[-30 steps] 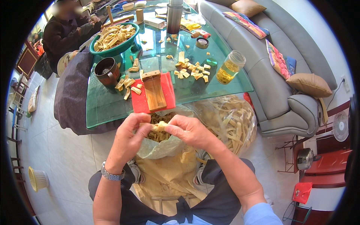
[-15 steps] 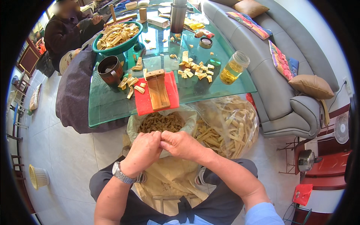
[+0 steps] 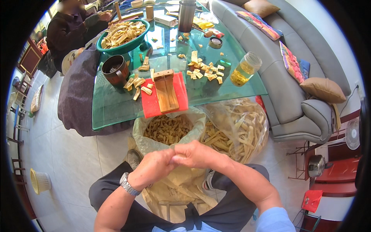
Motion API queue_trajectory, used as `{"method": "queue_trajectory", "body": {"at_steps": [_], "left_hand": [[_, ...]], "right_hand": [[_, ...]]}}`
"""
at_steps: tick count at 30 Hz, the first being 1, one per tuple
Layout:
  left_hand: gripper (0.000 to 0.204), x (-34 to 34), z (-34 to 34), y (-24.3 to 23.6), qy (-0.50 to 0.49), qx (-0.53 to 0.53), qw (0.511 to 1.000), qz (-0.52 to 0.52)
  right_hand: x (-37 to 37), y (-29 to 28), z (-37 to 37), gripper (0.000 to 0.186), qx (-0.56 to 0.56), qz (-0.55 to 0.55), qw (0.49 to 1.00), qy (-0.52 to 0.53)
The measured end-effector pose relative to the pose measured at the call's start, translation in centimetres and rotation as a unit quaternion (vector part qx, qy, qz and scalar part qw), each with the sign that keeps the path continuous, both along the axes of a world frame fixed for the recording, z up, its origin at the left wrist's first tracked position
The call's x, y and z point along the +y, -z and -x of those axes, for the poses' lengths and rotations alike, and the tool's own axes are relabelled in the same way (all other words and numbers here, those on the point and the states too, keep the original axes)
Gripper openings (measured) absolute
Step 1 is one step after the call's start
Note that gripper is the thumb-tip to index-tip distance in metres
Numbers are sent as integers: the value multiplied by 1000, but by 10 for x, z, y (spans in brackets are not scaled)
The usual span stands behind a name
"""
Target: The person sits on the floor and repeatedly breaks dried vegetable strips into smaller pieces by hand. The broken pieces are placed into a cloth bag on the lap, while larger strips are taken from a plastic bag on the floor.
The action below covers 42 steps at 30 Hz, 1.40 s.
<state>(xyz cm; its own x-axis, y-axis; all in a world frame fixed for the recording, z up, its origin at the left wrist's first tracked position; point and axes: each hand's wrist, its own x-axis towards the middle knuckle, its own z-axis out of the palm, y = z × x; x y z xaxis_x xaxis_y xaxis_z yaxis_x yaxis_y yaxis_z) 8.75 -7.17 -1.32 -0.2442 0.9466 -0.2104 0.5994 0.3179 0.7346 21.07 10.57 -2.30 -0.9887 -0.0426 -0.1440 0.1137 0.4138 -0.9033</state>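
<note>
From my head view, my left hand (image 3: 156, 164) and right hand (image 3: 195, 152) meet in front of me, the fingers of both curled in and touching; they hide whatever lies between them, so I cannot tell whether I have hold of anything. A steel wristwatch (image 3: 127, 183) sits on my left wrist. Just beyond my knuckles stands an open pale woven sack (image 3: 199, 125), with short chopped dried pieces (image 3: 168, 129) lying inside it. Beside it on the right, a clear plastic bag holds long dried strips (image 3: 241, 133). A tan sheet (image 3: 176, 187) lies below my hands, between my feet. Over the sack, at the near edge of the glass table (image 3: 116, 116), a wooden cutting block (image 3: 166, 92) rests on a red cloth (image 3: 182, 89). Left of it are a few loose cut chunks (image 3: 147, 90) and a dark mug (image 3: 116, 77); to its right more small chunks (image 3: 210, 73) are scattered, with a glass jar (image 3: 245, 69) of yellow liquid near the table's right edge. Farther back stand a green basin (image 3: 127, 47) heaped with pale strips and a tall steel flask (image 3: 186, 17). Another person (image 3: 67, 29) sits at the upper left, and a grey sofa (image 3: 266, 73) runs along the right.
</note>
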Motion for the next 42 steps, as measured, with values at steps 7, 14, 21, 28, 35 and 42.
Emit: {"method": "queue_trajectory", "body": {"at_steps": [7,14,21,28,35,42], "left_hand": [[24,-24,-4,-15,142,-129,979,69],[22,-5,3,-32,34,-148,988,8],[32,-35,6,-20,177,-111,978,-4],[26,-40,22,-31,137,-215,965,53],[33,-24,38,-45,18,-207,978,19],[24,23,65,-38,-164,-188,956,-157]], "right_hand": [[-8,-10,-21,35,-146,47,979,-131],[0,-24,-6,31,-30,77,995,-56],[-14,-20,-27,40,-37,110,983,-140],[-13,-33,-30,46,18,86,989,-119],[8,-41,-16,32,86,-1,996,-18],[49,-31,36,23,255,-191,935,155]]}}
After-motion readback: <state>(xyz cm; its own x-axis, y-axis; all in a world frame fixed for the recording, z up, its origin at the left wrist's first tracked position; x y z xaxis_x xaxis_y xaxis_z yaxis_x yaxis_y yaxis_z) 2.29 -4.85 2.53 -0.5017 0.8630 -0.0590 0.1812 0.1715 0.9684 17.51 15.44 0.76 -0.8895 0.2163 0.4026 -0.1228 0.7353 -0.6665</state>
